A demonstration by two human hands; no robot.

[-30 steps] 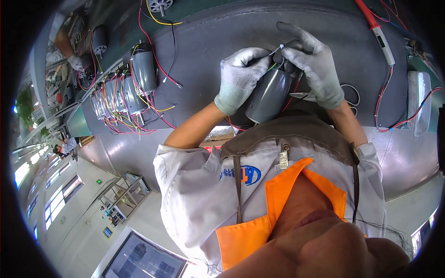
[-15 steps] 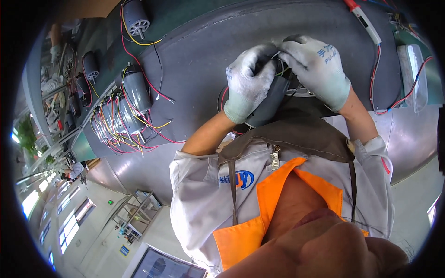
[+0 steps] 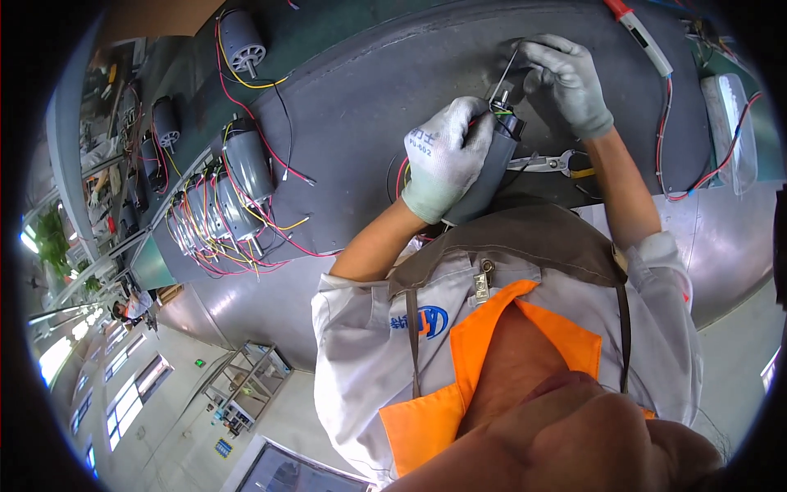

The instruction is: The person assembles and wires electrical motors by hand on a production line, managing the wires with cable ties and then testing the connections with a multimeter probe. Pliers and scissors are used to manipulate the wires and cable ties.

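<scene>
A grey cylindrical motor (image 3: 489, 176) lies tilted in front of my apron. My gloved left hand (image 3: 447, 156) is closed round its far end, where a short green-yellow wire and dark leads show. From that end a thin, pale strip (image 3: 503, 77) stands up, straight. My gloved right hand (image 3: 566, 78) pinches the strip's upper tip between thumb and forefinger, the other fingers curled loosely. Whether the strip is a cable tie or a wire, I cannot tell. Metal cutting pliers (image 3: 545, 164) with a yellow-marked handle lie just right of the motor.
Several grey motors (image 3: 248, 164) with red, yellow and black leads stand at the left. Another motor (image 3: 243, 45) sits at the far left. On the right are a red-and-white pen-like tool (image 3: 639, 37) on a cable and a clear plastic box (image 3: 730, 131).
My right hand has moved up and away from the motor's end, drawing the pale strip straight. My left hand has shifted slightly down, exposing the motor's end and the pliers.
</scene>
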